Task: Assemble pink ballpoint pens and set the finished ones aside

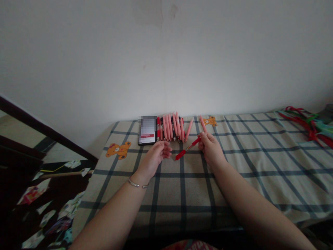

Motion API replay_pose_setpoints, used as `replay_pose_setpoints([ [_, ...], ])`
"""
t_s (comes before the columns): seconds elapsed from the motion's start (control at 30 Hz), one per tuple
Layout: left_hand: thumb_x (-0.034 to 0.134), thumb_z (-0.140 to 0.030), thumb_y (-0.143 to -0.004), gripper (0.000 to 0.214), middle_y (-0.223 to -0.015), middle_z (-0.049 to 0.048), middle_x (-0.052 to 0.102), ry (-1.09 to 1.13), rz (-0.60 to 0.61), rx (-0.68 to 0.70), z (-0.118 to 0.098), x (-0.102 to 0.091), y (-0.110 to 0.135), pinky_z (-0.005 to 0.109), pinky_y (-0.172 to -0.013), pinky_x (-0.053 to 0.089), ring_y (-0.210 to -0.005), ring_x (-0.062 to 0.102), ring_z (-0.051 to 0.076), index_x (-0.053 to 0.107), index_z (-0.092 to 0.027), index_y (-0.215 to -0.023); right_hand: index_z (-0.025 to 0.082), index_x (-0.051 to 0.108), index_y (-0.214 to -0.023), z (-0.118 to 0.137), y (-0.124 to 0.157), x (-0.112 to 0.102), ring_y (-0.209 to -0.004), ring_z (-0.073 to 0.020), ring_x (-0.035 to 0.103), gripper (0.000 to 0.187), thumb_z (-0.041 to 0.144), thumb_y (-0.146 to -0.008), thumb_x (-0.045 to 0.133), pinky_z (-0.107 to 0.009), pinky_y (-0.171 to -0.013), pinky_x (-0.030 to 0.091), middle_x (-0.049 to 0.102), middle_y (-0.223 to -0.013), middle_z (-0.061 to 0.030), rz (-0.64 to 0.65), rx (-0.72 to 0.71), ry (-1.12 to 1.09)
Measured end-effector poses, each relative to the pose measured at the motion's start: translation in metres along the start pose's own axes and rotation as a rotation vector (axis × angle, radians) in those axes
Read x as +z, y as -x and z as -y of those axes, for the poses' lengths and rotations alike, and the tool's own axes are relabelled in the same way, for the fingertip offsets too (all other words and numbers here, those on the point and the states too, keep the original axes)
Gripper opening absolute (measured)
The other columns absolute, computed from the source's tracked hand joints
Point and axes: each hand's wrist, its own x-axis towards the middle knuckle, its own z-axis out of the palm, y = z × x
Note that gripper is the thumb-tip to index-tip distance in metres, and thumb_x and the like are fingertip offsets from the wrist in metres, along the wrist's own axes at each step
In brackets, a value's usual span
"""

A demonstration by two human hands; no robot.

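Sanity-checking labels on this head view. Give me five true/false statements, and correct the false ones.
1. The right hand holds a red pen. True.
2. The screened device lies to the right of the pink pens. False: the device lies to the left of the clustered pink pens in the picture.
3. Bear prints show on the checked cloth. True.
4. Both wrists are bare. False: a silver bracelet is on the left wrist.
5. The wall is dark blue. False: the wall is pale.
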Motion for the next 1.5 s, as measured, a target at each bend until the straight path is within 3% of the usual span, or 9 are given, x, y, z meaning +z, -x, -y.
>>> replay_pose_setpoints([
  [0.23,0.055,-0.026,-0.077,0.016,-0.074,0.0031,0.063,-0.024,0.007,-0.019,-0.001,0.001,0.0,0.025,-0.064,0.044,-0.065,0.057,0.011,0.058,-0.013,-0.087,0.019,0.046,-0.064,0.01,-0.007,-0.013,-0.039,-0.0049,0.031,0.035,0.05,-0.073,0.06,-0.018,-0.038,0.024,0.037,-0.045,0.0092,-0.165,-0.234,0.046],
  [0.47,0.054,-0.025,-0.076,0.012,-0.073,0.0019,0.061,-0.046,0.007,-0.027,-0.003,0.004,0.001,0.025,-0.063,0.043,-0.064,0.056,0.011,0.058,-0.014,-0.082,0.018,0.053,-0.07,0.026,0.0,-0.025,-0.05,-0.009,0.043,0.024,0.04,-0.079,0.057,-0.022,-0.048,0.035,0.048,-0.057,0.004,-0.382,-0.696,0.65],
  [0.57,0.053,-0.024,-0.076,0.011,-0.072,0.0014,0.06,-0.055,0.027,-0.018,-0.003,0.004,0.002,0.024,-0.062,0.043,-0.064,0.055,0.011,0.057,-0.014,-0.078,0.018,0.057,-0.074,0.028,0.007,-0.026,-0.054,-0.0104,0.047,0.018,0.035,-0.08,0.057,-0.024,-0.053,0.038,0.053,-0.061,0.0019,-0.337,-0.867,0.885],
  [0.67,0.053,-0.024,-0.075,0.01,-0.072,0.0012,0.06,-0.054,0.027,-0.012,-0.004,0.005,0.002,0.024,-0.062,0.043,-0.064,0.055,0.011,0.057,-0.015,-0.078,0.019,0.058,-0.071,0.029,0.01,-0.025,-0.056,-0.0113,0.049,0.02,0.035,-0.082,0.056,-0.024,-0.056,0.038,0.054,-0.06,0.0011,-0.255,-0.943,1.061],
  [0.77,0.053,-0.024,-0.075,0.01,-0.072,0.0016,0.06,-0.052,0.019,-0.014,-0.004,0.005,0.002,0.024,-0.062,0.043,-0.064,0.055,0.011,0.057,-0.015,-0.079,0.019,0.059,-0.071,0.029,0.01,-0.022,-0.061,-0.013,0.053,0.023,0.037,-0.084,0.053,-0.024,-0.058,0.036,0.057,-0.061,-0.0007,-0.163,-0.866,1.244],
  [1.0,0.054,-0.024,-0.075,0.01,-0.072,0.0021,0.06,-0.055,0.008,-0.017,-0.004,0.005,0.002,0.024,-0.061,0.043,-0.064,0.055,0.011,0.057,-0.015,-0.078,0.022,0.06,-0.079,0.022,0.002,-0.013,-0.066,-0.0159,0.057,0.013,0.031,-0.083,0.05,-0.025,-0.053,0.03,0.064,-0.078,-0.0025,0.001,-0.426,1.519],
  [1.17,0.054,-0.024,-0.075,0.011,-0.071,0.0019,0.061,-0.056,0.019,-0.018,-0.004,0.006,0.002,0.024,-0.062,0.043,-0.064,0.055,0.011,0.057,-0.014,-0.079,0.022,0.059,-0.084,0.016,-0.009,-0.016,-0.066,-0.0162,0.058,0.012,0.029,-0.082,0.05,-0.025,-0.055,0.033,0.065,-0.079,-0.0026,0.054,-0.363,1.514],
  [1.5,0.053,-0.023,-0.075,0.01,-0.071,0.0027,0.062,-0.057,0.016,-0.026,-0.003,0.006,0.001,0.025,-0.063,0.043,-0.065,0.056,0.012,0.056,-0.014,-0.079,0.021,0.06,-0.092,0.014,-0.023,-0.021,-0.069,-0.0191,0.06,0.018,0.029,-0.085,0.046,-0.027,-0.055,0.036,0.067,-0.082,-0.0069,-0.036,-0.228,1.592],
])
